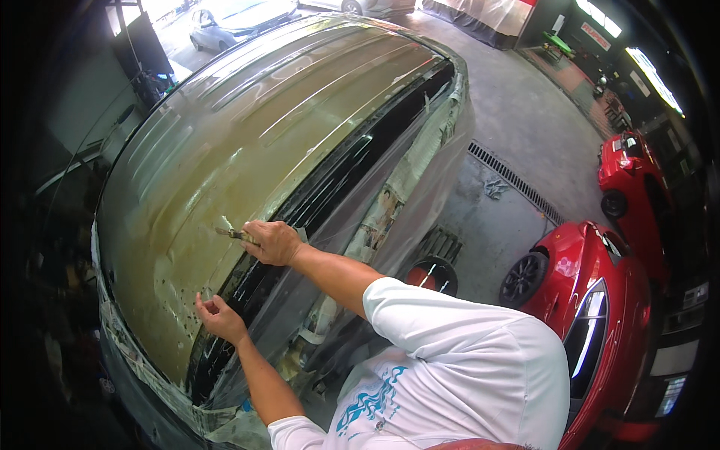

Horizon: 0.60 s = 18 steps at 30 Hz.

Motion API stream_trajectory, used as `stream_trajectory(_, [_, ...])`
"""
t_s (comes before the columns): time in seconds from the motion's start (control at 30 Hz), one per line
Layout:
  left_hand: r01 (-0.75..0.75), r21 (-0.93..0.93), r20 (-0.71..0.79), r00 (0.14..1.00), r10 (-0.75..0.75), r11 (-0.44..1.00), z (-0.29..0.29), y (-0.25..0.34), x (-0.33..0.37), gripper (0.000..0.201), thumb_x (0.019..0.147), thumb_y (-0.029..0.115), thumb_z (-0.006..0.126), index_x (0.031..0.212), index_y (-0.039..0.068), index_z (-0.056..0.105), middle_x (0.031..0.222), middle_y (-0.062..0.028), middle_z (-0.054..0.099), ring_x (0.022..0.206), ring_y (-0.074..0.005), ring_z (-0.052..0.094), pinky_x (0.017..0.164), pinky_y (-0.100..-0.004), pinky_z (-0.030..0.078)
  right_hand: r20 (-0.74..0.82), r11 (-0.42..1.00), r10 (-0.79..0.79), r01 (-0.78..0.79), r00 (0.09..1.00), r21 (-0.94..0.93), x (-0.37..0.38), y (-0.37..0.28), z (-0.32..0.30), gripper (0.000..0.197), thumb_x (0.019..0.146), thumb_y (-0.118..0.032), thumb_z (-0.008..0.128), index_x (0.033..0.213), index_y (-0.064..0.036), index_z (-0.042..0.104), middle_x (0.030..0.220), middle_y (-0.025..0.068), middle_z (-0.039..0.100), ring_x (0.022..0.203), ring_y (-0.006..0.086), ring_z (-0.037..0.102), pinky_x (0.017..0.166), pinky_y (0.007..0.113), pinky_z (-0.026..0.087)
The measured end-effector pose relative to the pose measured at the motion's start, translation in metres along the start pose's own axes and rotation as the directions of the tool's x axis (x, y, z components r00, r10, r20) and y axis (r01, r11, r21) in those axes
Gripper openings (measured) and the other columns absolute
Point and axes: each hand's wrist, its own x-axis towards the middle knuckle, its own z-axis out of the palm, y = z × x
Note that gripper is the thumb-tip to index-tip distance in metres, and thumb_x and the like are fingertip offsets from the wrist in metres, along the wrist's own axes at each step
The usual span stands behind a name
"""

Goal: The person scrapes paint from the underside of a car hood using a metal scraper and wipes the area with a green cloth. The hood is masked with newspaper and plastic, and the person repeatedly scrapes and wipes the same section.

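Note:
My right hand is closed round a short tool, apparently a small brush, its brown tip pointing left over the vehicle roof. The roof is olive-yellow and glossy in patches, with long raised ribs toward the far end. Nearer the front edge, my left hand has its fingers curled together around a small clear piece whose kind I cannot make out. Dark specks lie on the roof beside that hand. Both hands are over the roof's right edge, along a black strip.
Clear plastic film and printed masking paper cover the vehicle's side below my right arm. A round dark container stands on the floor beside it. Red cars are parked on the right, past a floor drain grate.

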Motion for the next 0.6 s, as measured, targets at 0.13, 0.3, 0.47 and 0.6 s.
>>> stream_trajectory(0.13, [-0.012,0.096,0.02,1.0,0.01,0.995,0.006,0.006,-0.008,0.046,0.096,0.014,0.07,0.14,0.004,0.063,0.089,-0.0086,0.065,0.079,-0.0252,0.062,0.076,-0.0425,0.052,0.015,1.0,0.022,-0.022,1.0,0.001,-0.002,0.002,-0.001,0.033,0.095,-0.028,0.073,0.115,-0.0033,0.062,0.095,0.0141,0.071,0.085,0.0366,0.073,0.074,0.045,0.06])
stream_trajectory(0.3, [-0.036,0.288,0.039,0.999,0.026,0.957,0.007,0.016,-0.013,0.035,0.089,0.021,0.069,0.121,0.007,0.068,0.088,-0.0077,0.067,0.078,-0.0287,0.065,0.075,-0.0452,0.052,0.004,0.999,0.012,-0.012,1.0,0.042,-0.002,0.005,-0.004,0.033,0.094,-0.028,0.074,0.114,-0.0047,0.063,0.094,0.0126,0.071,0.083,0.0351,0.073,0.071,0.045,0.06])
stream_trajectory(0.47, [-0.058,0.421,0.061,0.998,0.036,0.905,0.015,0.014,-0.008,0.034,0.088,0.027,0.063,0.116,0.008,0.069,0.088,-0.0095,0.068,0.079,-0.0333,0.066,0.077,-0.0473,0.053,-0.051,0.991,0.018,-0.011,0.999,0.131,-0.002,0.012,-0.011,0.034,0.092,-0.03,0.075,0.111,-0.0048,0.064,0.095,0.0123,0.072,0.083,0.0338,0.074,0.07,0.044,0.06])
stream_trajectory(0.6, [-0.136,0.439,0.095,0.99,0.105,0.888,0.026,0.008,0.006,0.032,0.089,0.027,0.063,0.112,0.006,0.069,0.091,-0.012,0.07,0.081,-0.0329,0.067,0.079,-0.0463,0.053,-0.316,0.89,0.192,-0.029,0.929,0.456,-0.013,0.006,-0.014,0.034,0.092,-0.025,0.074,0.117,-0.0038,0.065,0.094,0.0149,0.072,0.085,0.037,0.073,0.071,0.044,0.059])
